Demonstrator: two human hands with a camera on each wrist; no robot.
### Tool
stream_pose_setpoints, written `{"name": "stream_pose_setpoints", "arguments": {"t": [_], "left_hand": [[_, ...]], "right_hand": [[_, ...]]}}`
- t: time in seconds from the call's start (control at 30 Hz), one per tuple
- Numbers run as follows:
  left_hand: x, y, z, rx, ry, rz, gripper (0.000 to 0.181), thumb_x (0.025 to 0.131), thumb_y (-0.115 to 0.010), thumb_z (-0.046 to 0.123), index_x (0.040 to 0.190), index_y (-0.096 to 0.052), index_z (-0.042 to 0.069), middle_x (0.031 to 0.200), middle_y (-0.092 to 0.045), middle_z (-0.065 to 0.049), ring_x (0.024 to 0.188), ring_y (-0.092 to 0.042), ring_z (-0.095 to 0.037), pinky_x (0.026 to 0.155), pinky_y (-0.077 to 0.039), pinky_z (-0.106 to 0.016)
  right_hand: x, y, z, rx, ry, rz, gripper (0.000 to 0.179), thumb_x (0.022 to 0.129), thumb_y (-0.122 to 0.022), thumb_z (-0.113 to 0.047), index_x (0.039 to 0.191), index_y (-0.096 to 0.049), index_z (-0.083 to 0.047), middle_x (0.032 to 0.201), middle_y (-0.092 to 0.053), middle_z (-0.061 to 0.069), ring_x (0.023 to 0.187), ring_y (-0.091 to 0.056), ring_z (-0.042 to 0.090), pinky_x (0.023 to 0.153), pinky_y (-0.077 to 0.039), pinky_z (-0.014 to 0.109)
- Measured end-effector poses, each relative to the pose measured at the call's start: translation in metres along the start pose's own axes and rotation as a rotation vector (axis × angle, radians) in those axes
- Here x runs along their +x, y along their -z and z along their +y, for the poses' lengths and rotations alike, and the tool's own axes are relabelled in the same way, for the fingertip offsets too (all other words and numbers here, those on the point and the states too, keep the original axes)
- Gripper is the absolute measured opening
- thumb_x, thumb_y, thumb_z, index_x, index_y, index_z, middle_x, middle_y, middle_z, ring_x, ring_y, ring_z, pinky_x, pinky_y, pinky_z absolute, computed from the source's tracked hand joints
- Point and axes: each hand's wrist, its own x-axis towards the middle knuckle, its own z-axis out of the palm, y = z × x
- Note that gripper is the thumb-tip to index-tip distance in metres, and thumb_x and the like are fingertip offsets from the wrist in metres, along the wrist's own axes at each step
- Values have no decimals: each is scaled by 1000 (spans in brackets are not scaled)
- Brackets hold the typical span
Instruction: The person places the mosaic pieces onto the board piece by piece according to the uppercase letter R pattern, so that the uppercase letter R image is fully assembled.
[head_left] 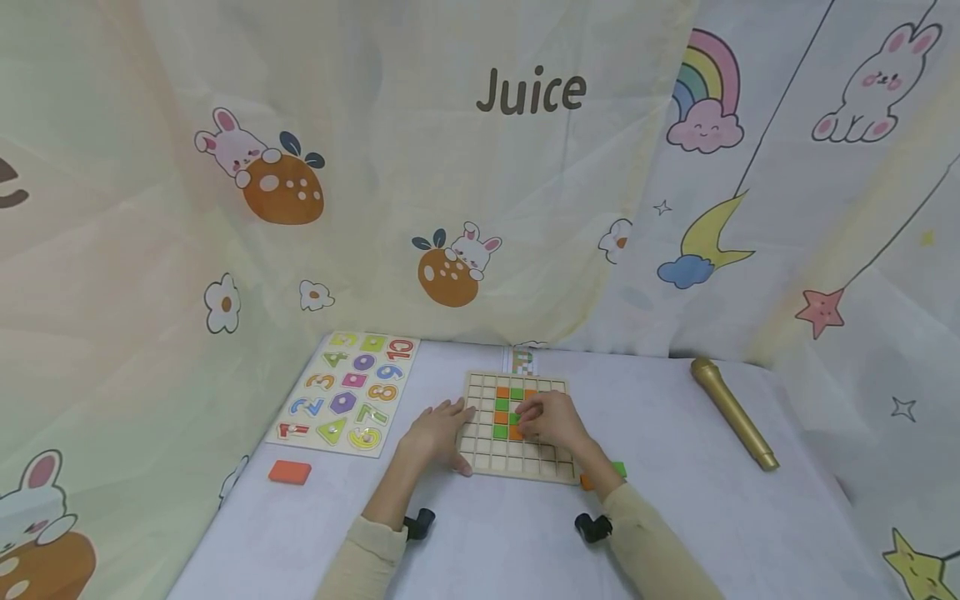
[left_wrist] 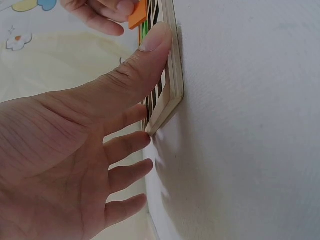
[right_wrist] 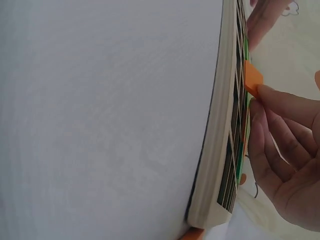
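Note:
A wooden grid board (head_left: 480,460) lies on the table with orange and green square tiles set in its cells, such as a green tile (head_left: 500,432). My left hand (head_left: 435,435) rests at the board's left side, thumb (left_wrist: 155,42) on its near edge and fingers spread by the corner. Over the middle of the grid, my right hand (head_left: 553,419) pinches an orange square tile (right_wrist: 253,77) between thumb and fingertips, tilted against the grid surface. The right hand hides some cells. Loose orange (head_left: 587,482) and green (head_left: 619,469) tiles lie by the near right corner, partly behind the right forearm.
A number-and-shape puzzle board (head_left: 342,403) lies to the left, with an orange-red block (head_left: 289,472) before it. Behind the grid is a small pattern card (head_left: 522,361). A gold microphone (head_left: 735,414) lies at the right. Printed cloth hangs behind the table.

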Motion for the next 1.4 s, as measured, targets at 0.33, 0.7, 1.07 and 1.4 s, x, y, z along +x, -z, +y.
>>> {"name": "stream_pose_setpoints", "arguments": {"t": [0.33,0.7,1.07,1.4], "left_hand": [[-1,0,1,10,-6,0,111,62,-99,45,156,-50,12,166,-38,-13,154,-32,-38,126,-27,-59],[0,1,1,7,4,-2,112,61,-100,43,156,-49,13,167,-37,-13,155,-31,-37,127,-26,-58],[-1,2,2,17,1,-13,111,63,-99,43,157,-48,13,167,-36,-12,155,-31,-37,127,-26,-58],[-2,2,3,5,-2,-10,111,63,-99,42,157,-48,12,167,-36,-13,155,-30,-37,127,-26,-58]], "right_hand": [[3,-3,0,-109,14,14,19,78,-92,-8,93,-80,-10,73,-72,-9,68,-67,8,66,-58,29],[-4,4,-5,-99,-6,42,21,78,-91,-6,95,-80,-10,78,-73,-7,72,-68,9,69,-60,29],[-27,32,4,-78,-12,115,22,84,-88,-10,104,-81,-8,81,-75,-4,74,-68,11,71,-60,33],[-49,65,21,-138,-105,167,24,84,-87,-17,107,-80,-11,78,-74,-6,76,-67,13,73,-55,33]]}}
